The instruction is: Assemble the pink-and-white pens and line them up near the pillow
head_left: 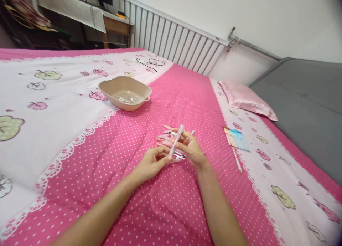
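Note:
A pale pink and white pen [176, 138] is held tilted between both hands above the bed. My left hand [153, 163] pinches its lower end with thumb and fingers. My right hand [190, 148] has its fingers closed around the pen's upper part. Beneath and behind the hands lies a loose pile of pens [165, 139] in pink and white, partly hidden by the fingers. Off to the right, a row of beige and blue pens [237, 139] lies side by side, with a single pink pen [237, 160] just below it.
A beige plastic basin [107, 91] with small white pieces inside stands beyond the hands. A black cable [151, 63] lies farther back on the bedspread [184, 85]. A pink pillow [245, 100] rests against the grey headboard [301, 92]. A white radiator [171, 35] lines the wall.

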`<control>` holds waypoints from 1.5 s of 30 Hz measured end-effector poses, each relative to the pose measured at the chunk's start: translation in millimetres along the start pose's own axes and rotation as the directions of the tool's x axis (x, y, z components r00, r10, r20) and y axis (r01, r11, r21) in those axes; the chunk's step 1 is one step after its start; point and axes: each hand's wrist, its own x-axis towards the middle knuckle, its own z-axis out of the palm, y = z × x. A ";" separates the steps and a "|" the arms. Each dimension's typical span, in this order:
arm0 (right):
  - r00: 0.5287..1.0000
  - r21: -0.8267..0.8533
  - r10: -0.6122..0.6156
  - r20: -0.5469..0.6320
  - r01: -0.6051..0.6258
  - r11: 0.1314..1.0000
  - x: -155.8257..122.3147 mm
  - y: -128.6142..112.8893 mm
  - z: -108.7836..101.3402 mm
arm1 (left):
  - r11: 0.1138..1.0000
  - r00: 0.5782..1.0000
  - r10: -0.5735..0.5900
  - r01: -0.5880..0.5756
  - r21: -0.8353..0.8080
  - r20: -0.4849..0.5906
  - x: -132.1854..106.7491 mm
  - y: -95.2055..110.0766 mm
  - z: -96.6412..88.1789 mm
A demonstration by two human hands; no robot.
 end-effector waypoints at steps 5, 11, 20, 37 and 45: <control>0.999 0.015 -0.024 0.040 0.023 1.000 -0.8 -2.9 3.5 | 1.000 1.000 0.000 0.000 -0.014 0.007 0.1 -1.6 -0.1; 0.993 0.085 -0.012 0.118 0.002 0.996 -3.6 -5.2 4.0 | 0.998 1.000 0.007 -0.006 -0.057 0.025 1.1 -3.7 -1.0; 0.994 0.076 0.031 0.103 -0.039 0.996 -2.4 -0.5 0.3 | 1.000 1.000 0.015 -0.015 -0.014 0.021 1.3 -2.1 -0.5; 0.997 -0.047 0.026 0.072 -0.022 0.999 -1.2 -1.9 5.6 | 0.994 0.999 0.032 -0.034 0.108 0.020 -0.1 -2.9 -1.5; 0.992 0.109 -0.037 0.121 0.024 0.994 -2.9 -3.6 3.8 | 0.999 0.999 0.045 -0.046 0.010 0.022 0.6 -0.4 -2.0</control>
